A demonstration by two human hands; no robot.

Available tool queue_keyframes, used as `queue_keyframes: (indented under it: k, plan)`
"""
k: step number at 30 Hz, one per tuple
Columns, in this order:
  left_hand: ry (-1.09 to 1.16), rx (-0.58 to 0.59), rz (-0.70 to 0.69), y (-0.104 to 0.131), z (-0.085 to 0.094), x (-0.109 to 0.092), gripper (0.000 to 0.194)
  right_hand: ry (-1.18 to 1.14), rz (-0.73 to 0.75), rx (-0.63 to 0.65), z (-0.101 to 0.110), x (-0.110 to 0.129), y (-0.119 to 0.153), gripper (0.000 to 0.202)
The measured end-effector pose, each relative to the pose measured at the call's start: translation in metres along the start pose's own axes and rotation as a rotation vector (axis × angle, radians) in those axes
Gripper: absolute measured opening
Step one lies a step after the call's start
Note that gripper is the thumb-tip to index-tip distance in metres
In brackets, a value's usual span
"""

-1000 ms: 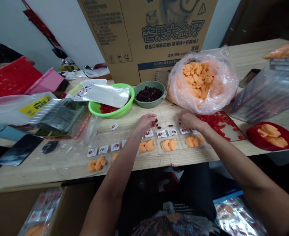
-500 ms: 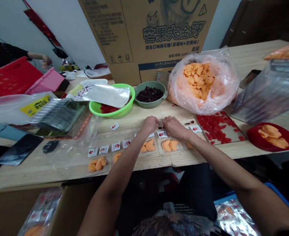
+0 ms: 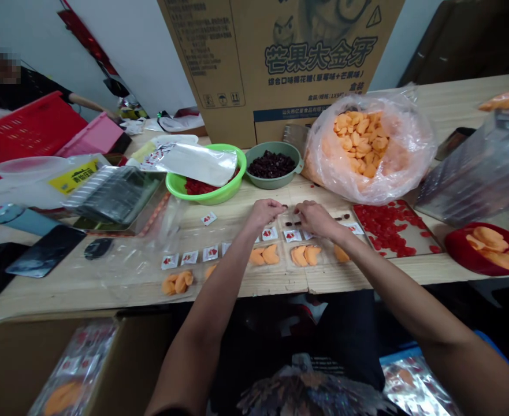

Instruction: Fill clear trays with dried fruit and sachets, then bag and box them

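My left hand (image 3: 266,212) is closed in a pinch, with a small dark dried fruit piece (image 3: 285,206) at its fingertips, above the clear plastic trays. Just to its right, my right hand (image 3: 315,218) points down with fingers bent together over the trays; what they hold, if anything, is hidden. Several dark pieces (image 3: 289,224) lie by the right fingertips, and more (image 3: 346,216) sit to the right of that hand. White printed sachets (image 3: 292,236) form a row nearer me, and orange slices (image 3: 305,255) fill the front compartments. My forearms hide parts of the row.
Behind my hands stand a grey-green bowl (image 3: 297,167) of dark pieces, a green basin (image 3: 202,198) and a bag (image 3: 414,147) of orange slices. Right are a tray (image 3: 438,249) of red pieces and a red bowl (image 3: 457,251). A tall carton (image 3: 245,69) stands behind.
The view has shifted slightly, so the table appears further right. My left fingertips now show a dark piece, and more dark pieces are visible by my right fingertips.
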State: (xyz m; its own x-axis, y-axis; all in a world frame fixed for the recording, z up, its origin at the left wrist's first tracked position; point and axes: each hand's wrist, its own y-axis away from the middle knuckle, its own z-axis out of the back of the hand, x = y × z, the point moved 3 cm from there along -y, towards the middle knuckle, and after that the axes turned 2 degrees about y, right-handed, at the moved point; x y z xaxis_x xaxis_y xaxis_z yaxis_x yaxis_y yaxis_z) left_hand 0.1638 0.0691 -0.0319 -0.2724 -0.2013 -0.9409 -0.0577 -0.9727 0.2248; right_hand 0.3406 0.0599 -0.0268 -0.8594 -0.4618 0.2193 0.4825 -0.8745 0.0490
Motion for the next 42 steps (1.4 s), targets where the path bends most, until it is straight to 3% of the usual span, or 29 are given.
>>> queue_keyframes:
  k: [2,5,7,11,13,15,19,23,26,29,33,37,42]
  plan:
    - [0.367,0.042,0.018,0.006,0.016,0.0,0.019,0.036,0.038,0.042,-0.004,0.012,-0.002,0.031]
    - [0.597,0.007,-0.067,0.022,0.056,-0.001,0.025,0.135,0.081,0.096,-0.011,0.028,-0.008,0.027]
    - [0.573,-0.073,-0.086,0.037,0.093,0.001,0.019,0.193,0.09,0.124,-0.015,0.032,-0.013,0.024]
    - [0.405,-0.265,0.012,0.077,0.172,0.016,0.033,0.203,0.068,0.176,-0.022,0.028,-0.024,0.02]
    - [0.368,-0.351,0.06,0.096,0.201,0.026,0.029,0.178,0.033,0.182,-0.023,0.022,-0.028,0.02]
    - [0.319,-0.419,0.098,0.11,0.215,0.037,0.023,0.13,-0.026,0.164,-0.02,0.02,-0.032,0.02]
    - [0.038,-0.383,0.161,0.117,0.204,0.055,0.016,-0.09,-0.065,0.074,-0.009,0.042,-0.039,0.015]
    - [-0.209,-0.329,0.121,0.105,0.176,0.065,0.014,-0.271,0.092,0.066,-0.009,0.104,-0.05,0.011]
    - [-0.398,-0.301,0.085,0.094,0.165,0.071,0.019,-0.275,0.207,0.13,-0.02,0.151,-0.06,0.013]
    - [-0.59,-0.258,0.077,0.089,0.163,0.076,0.021,-0.146,0.295,0.154,-0.031,0.18,-0.069,0.014]
    - [-0.663,-0.236,0.078,0.087,0.161,0.08,0.02,0.037,0.329,0.159,-0.039,0.196,-0.076,0.017]
    - [-0.679,-0.259,0.083,0.086,0.162,0.081,0.02,0.078,0.362,0.181,-0.042,0.199,-0.077,0.015]
    - [-0.63,-0.3,-0.006,0.094,0.176,0.072,0.03,0.009,0.27,0.063,-0.024,0.187,-0.067,0.022]
